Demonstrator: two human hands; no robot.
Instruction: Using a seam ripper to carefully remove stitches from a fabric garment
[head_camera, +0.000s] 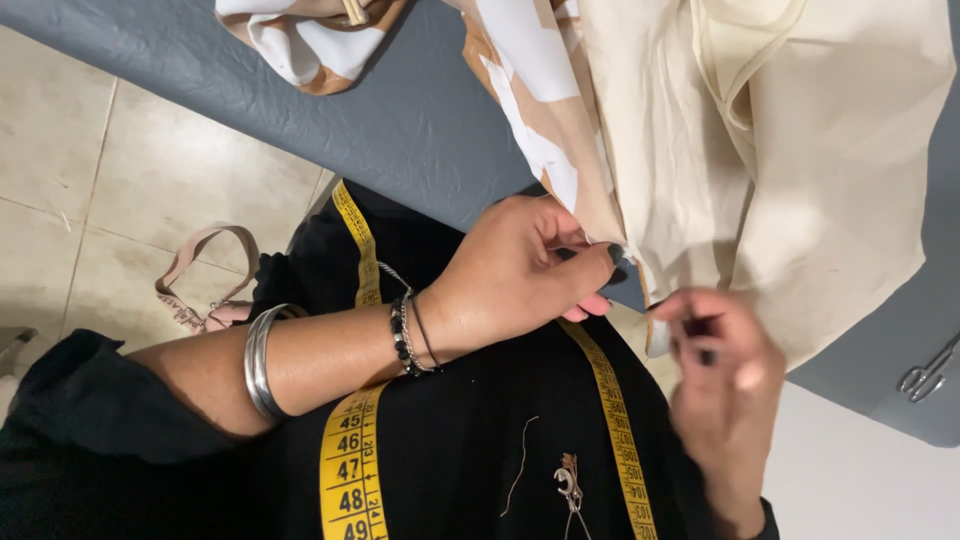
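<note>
- Worktop (420, 110): grey surface lying beyond both hands, running diagonally across the view; its near edge passes just behind the hands.
- Cream fabric (800, 170): large folded piece draped over the worktop edge, above and beyond the hands. Its hanging edge comes down between them, long axis running from the far side toward the person's body.
- Patterned fabric (530, 120): tan-and-white piece lying against the cream fabric on its left side, descending to the same point at the hands. A second bunch of it lies well apart, far beyond the left hand.
- Tape measure (350, 470): yellow, draped round the neck, both ends hanging down the black garment on the near side of the hands.
- Left hand (520, 275): fingers closed in a pinch on the lower fabric edge where the two pieces meet; this is the hand in firm contact.
- Right hand (725, 385): blurred, just beside the fabric edge on its right and slightly nearer the body; fingers curled narrow round something small, which cannot be identified.
- Scissors (928, 375): on the worktop, well to the right of the right hand.
</note>
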